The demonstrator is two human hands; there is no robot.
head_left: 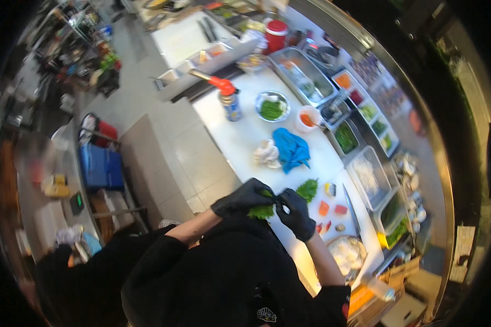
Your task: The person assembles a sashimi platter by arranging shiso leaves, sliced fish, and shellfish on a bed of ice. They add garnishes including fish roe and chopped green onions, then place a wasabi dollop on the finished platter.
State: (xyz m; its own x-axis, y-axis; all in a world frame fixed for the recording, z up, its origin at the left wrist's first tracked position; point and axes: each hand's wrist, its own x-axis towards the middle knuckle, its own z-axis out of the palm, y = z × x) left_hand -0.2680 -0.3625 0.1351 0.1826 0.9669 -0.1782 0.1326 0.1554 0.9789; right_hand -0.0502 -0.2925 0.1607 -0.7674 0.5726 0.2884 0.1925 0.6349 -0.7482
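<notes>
My left hand (239,200), in a black glove, is closed on a green, jagged-edged shiso leaf (262,212). Fingertips of both hands meet at this leaf; my right hand (295,214), also black-gloved, pinches at its edge, and the exact grip is partly hidden. Just past my right hand a second shiso leaf (308,189) shows over the white board (240,143). To the right of that hand are small cut pieces: an orange piece (324,207), a red piece (340,209) and a silvery piece (330,189). A long knife (351,210) lies beyond them.
Farther up the board are a blue cloth (291,150), a white crumpled cloth (267,154), a bowl of greens (272,106), a cup of orange filling (307,118) and a blowtorch (227,97). Ingredient trays (302,74) line the right side. A round plate (347,254) sits near my right forearm.
</notes>
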